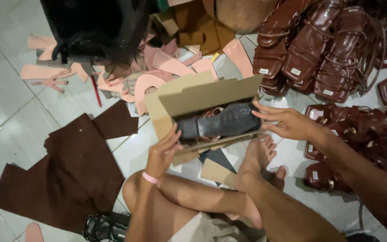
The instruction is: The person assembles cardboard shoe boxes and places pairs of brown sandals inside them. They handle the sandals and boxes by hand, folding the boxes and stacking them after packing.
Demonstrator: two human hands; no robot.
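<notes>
nearest me, my bare crossed legs and foot [258,154] on the glossy white tile floor [10,116]. black strappy sandal [106,226] at the near left edge, partly cut off. big piece of dark brown matte material [68,175] lies flat to my left, ragged outline, one squarish tab at its far end.

my left hand [163,152], pink band on the wrist, grips the near left side of a plain cardboard box [193,96], fingers curled narrow around its edge, thumb on the outside. my right hand [287,122] is at the box's right end, fingers half spread, tips touching the toe end of a black textured sole [222,122] that lies lengthwise in the box; cannot tell if they pinch it or just rest on it. brown straps show under the sole inside the box. flaps stand open on the far side.

right, near to far: piles of glossy dark red-brown strappy sandals [319,54], small pale tags on the insoles.

far left: scattered pink cutouts [166,65], curved and sole-shaped, tan cardboard bits, a black bag [95,27] at the far edge.
</notes>
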